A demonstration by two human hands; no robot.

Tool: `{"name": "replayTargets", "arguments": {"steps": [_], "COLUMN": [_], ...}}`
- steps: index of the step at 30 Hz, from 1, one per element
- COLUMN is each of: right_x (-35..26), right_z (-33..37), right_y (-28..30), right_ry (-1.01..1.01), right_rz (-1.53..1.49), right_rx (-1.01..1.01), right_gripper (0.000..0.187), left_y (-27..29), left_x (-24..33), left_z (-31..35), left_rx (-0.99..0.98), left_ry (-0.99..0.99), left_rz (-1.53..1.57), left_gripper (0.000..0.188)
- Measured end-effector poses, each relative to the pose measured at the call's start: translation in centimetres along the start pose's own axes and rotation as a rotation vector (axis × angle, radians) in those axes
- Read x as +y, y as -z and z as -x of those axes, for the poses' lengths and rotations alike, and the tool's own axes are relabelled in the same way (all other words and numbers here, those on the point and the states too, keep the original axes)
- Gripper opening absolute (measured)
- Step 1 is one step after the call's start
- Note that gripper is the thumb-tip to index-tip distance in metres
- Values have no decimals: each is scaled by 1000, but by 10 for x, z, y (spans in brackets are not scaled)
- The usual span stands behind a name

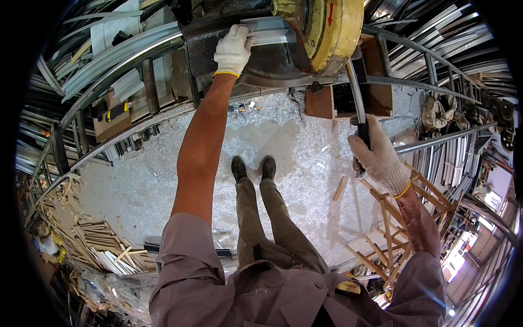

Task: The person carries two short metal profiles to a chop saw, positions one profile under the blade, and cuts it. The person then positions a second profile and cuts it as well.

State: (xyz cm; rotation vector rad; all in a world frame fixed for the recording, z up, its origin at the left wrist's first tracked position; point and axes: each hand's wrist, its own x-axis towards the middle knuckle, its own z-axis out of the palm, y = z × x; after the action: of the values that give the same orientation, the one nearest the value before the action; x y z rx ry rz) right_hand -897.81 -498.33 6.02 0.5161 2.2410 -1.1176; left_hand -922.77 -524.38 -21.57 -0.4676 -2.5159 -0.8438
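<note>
Both my hands wear white knit work gloves with yellow cuffs. At the top, my left hand [234, 50] grips a short silver metal profile [269, 36] lying on the dark saw bed [267, 65]. The profile's right end reaches close to the yellow blade guard [340, 35] of a cut-off saw, marked with a red arrow. A metal lever [354, 87] slants down from the saw toward me. On the right, my right hand [381, 155] is wrapped round the lever's black grip [363, 132]. The blade is mostly hidden behind the guard.
Long metal profiles [122, 60] rest on the left rack, and more are stacked at upper right [430, 41]. An open brown box [321, 102] stands below the saw. A wooden frame [389, 229] is near my right arm. Wood strips [103, 240] lie at lower left; metal scraps litter the floor [147, 185].
</note>
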Motion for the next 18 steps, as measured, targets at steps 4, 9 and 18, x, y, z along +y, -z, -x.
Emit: {"name": "replayTargets", "arguments": {"steps": [4,9,18], "right_x": [2,0,4], "right_z": [0,1,0], "right_y": [-1,-1,-2], "right_ry": [11,8,29], "right_rz": [-4,-11,-9], "right_rx": [5,12,12], "right_gripper": [38,38,38], "left_y": [0,-3,-1], "left_x": [-1,-1,-2], "left_z": [0,-1,0], "left_rx": [14,1,15], "left_ry": [-11,-5,-17], "left_rz": [3,0,-2], "left_gripper": [28,28,27]}}
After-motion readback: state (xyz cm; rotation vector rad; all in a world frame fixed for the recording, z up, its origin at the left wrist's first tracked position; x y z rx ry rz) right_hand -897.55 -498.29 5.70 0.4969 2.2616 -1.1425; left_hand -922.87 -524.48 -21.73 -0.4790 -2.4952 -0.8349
